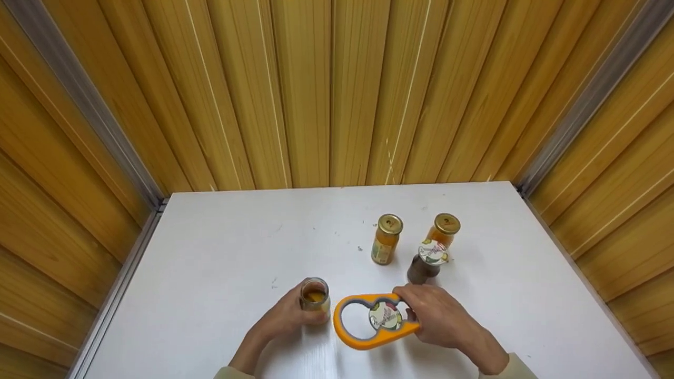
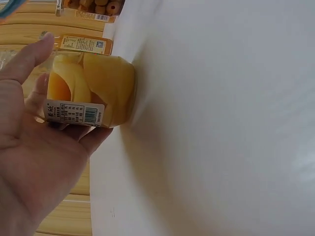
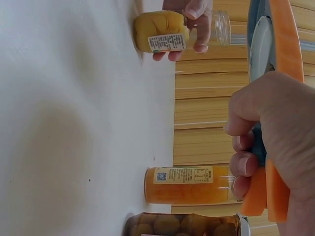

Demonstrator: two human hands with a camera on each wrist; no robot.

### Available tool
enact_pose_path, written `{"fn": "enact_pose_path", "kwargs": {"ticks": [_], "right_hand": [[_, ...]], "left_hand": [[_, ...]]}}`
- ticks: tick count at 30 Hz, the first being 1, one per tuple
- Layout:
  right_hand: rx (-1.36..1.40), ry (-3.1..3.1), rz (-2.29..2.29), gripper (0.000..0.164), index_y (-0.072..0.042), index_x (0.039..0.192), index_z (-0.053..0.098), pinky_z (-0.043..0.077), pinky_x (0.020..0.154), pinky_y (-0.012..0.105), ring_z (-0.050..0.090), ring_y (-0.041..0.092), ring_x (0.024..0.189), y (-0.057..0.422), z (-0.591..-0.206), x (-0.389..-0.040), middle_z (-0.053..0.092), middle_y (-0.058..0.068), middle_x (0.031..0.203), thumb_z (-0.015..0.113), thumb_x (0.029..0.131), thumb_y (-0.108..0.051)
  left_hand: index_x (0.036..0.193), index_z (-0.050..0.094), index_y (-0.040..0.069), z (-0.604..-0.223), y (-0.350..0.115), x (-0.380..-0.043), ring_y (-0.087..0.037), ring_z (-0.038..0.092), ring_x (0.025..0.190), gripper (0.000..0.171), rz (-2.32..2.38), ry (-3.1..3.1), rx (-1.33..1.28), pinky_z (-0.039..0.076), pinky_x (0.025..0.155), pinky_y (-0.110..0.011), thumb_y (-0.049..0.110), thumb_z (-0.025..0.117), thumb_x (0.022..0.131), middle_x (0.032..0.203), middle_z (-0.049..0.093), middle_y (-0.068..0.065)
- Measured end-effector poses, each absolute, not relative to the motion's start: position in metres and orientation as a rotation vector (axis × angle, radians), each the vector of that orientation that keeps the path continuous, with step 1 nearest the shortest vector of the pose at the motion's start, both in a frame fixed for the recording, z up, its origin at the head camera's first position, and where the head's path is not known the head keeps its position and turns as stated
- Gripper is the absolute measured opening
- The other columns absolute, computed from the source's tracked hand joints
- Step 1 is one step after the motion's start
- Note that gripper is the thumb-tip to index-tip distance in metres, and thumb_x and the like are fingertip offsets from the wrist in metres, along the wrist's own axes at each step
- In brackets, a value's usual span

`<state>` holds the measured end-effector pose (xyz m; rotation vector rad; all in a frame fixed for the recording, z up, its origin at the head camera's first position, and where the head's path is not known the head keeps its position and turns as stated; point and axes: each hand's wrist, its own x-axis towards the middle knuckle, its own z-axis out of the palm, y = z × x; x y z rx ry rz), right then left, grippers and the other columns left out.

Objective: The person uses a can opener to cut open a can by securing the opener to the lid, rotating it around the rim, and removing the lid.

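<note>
My left hand [image 1: 281,317] grips a lidless glass jar [image 2: 106,81] of yellow fruit pieces, fingers and thumb wrapped around its side. The jar stands upright on the white table, its mouth uncovered in the head view. To its right, my right hand [image 1: 445,318] holds an orange jar opener [image 1: 352,341] with grey inner edges by its handle end, above the table. A round patterned lid [image 1: 385,316] sits within the opener's frame. In the right wrist view the lid [image 3: 261,51] appears edge-on between the opener's sides.
Behind my right hand stands a dark jar [image 1: 423,269] with a patterned lid. Two gold-lidded jars of orange contents are farther back, one on the left [image 1: 386,245] and one on the right [image 1: 441,236]. Wood-look panels [image 1: 305,95] wall the table's back and sides.
</note>
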<state>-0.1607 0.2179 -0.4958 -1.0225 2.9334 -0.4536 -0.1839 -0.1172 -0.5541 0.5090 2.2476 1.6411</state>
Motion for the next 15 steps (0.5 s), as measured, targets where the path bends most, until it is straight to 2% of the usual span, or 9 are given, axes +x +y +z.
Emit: {"fn": "enact_pose_path", "kwargs": {"ticks": [6,15], "right_hand": [[-1.033,2.912,-0.448,0.059,-0.024,0.117,0.052,0.046,0.079,0.039,0.05,0.009,0.082,0.218,-0.495,-0.163,0.058,-0.012,0.099,0.078,0.067,-0.006],[-1.09,2.899,-0.491,0.055,-0.025,0.115,0.051,0.048,0.076,0.035,0.052,0.006,0.081,0.217,-0.498,-0.159,0.058,-0.015,0.098,0.074,0.069,-0.003]], "left_hand": [[0.122,0.05,0.024,-0.553,-0.125,-0.193,-0.022,0.044,0.117,0.057,1.645,2.286,0.385,0.028,0.102,-0.051,0.033,0.078,0.074,0.122,0.052,0.002],[0.133,0.042,0.017,-0.551,-0.136,-0.204,-0.027,0.039,0.124,0.067,1.701,2.31,0.319,0.025,0.104,-0.053,0.028,0.076,0.077,0.128,0.049,-0.004]]}}
